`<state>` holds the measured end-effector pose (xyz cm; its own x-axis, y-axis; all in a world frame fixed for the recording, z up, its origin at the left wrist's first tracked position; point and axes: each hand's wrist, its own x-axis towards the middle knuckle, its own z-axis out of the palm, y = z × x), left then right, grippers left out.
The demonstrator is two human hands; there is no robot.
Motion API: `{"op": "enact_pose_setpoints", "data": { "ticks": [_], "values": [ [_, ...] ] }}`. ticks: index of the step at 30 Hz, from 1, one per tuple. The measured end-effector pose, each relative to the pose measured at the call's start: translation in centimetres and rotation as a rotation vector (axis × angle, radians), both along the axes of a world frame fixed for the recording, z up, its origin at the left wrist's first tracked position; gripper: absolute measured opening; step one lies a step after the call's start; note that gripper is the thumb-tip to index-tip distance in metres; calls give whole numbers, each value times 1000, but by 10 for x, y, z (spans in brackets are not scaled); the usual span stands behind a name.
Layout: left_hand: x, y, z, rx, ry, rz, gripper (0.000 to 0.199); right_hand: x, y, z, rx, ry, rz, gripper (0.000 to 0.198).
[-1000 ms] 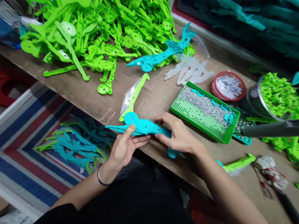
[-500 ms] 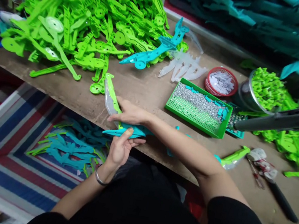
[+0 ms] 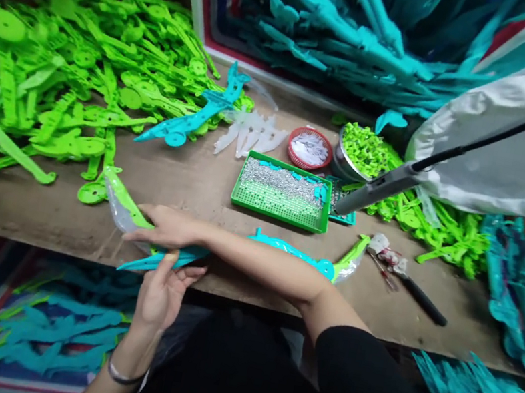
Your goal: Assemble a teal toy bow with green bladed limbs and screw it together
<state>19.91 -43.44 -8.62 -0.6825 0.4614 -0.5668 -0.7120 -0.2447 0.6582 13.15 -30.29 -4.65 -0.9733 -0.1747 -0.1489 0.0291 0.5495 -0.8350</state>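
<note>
At the bench's front edge I hold a teal and green plastic part (image 3: 144,260) with a clear, pale plastic piece (image 3: 120,212) along its green end. My left hand (image 3: 164,291) grips the teal body from below, thumb on top and the other fingers partly behind it. Reaching across from the right, my right hand (image 3: 168,227) closes over the joint where green meets teal; it hides that spot. A similar teal part (image 3: 294,249) with a green end (image 3: 350,258) lies on the bench behind my right forearm, partly covered by it.
A green tray (image 3: 280,213) of small metal pieces, a red basket (image 3: 309,149) and a metal bowl (image 3: 350,161) stand mid-bench. Green parts (image 3: 88,57) heap at left. A grey pole (image 3: 380,187) slants over the bench. A black-handled tool (image 3: 421,300) lies right.
My view has swung to the right, so the bench contents appear farther left. Both hands keep the same hold on the part. More of the second teal part shows beyond my forearm.
</note>
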Motion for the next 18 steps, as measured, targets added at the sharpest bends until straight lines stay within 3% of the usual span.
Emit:
{"op": "enact_pose_setpoints", "data": {
  "ticks": [3,5,6,9,10,13,16,18],
  "values": [
    [-3,3,5,-11,-65,21,27,9,25,7,17,169,-44,26],
    [-6,5,8,-22,-97,23,25,20,59,16,92,274,-202,21],
    [-7,6,9,-25,-104,9,25,27,80,20,155,292,-305,24],
    [-10,1,9,-29,-98,-82,33,50,152,30,539,183,-699,33],
    [-11,-3,9,-45,-93,-127,38,57,175,32,653,74,-825,34],
    [-15,-16,8,-176,-53,-304,52,70,225,30,761,-67,-1034,37],
    [-17,-26,12,-348,74,-535,55,69,248,23,795,-188,-1140,38],
    [-17,-27,17,-365,205,-696,53,65,254,18,808,-259,-1153,38]
  ]
}}
